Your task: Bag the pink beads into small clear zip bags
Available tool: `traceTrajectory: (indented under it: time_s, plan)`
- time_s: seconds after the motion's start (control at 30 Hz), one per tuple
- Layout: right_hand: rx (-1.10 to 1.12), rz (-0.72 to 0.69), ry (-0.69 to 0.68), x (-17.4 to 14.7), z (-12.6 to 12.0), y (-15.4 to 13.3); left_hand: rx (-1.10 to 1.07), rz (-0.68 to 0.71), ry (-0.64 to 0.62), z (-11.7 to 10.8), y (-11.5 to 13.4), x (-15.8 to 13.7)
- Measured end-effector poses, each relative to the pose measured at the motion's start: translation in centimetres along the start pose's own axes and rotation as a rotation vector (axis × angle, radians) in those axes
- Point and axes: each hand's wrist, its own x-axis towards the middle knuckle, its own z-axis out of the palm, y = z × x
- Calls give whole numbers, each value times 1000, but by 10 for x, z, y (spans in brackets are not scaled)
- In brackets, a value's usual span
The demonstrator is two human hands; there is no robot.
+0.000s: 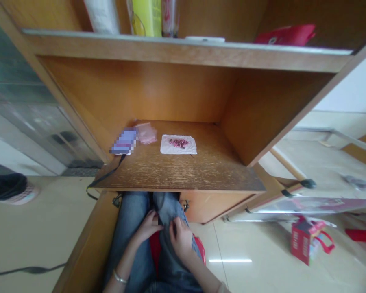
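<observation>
My left hand (149,226) is over my lap, its thumb and fingers bent toward each other, with a bracelet (120,277) on that wrist. Close beside it, my right hand (181,237) has its fingers curled into a pinch above my jeans (167,205). Whatever lies between the fingers of either hand is too small to make out. Ahead on the wooden desk (177,173) lies a white cloth or tissue (164,149) bearing a small heap of pink and dark red beads (179,143). Neither hand touches it.
A phone (125,141) with a dark strap (111,173) and pink packets (146,133) lie at the desk's left. Bottles and a red pouch (288,36) stand on the shelf above. A red bag (308,240) sits on the floor at right, a bin (14,189) at left.
</observation>
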Motion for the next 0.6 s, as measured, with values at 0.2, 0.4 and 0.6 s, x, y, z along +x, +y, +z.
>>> traceTrajectory:
  time_s: [0.2,0.4,0.6]
  plan:
    - [82,-19,128,0,5,13,-460,-100,1,17,-32,-6]
    - [159,5,79,3,8,23,-556,-114,-30,17,-31,1]
    - [220,21,93,3,11,28,-665,-215,-87,16,-29,9]
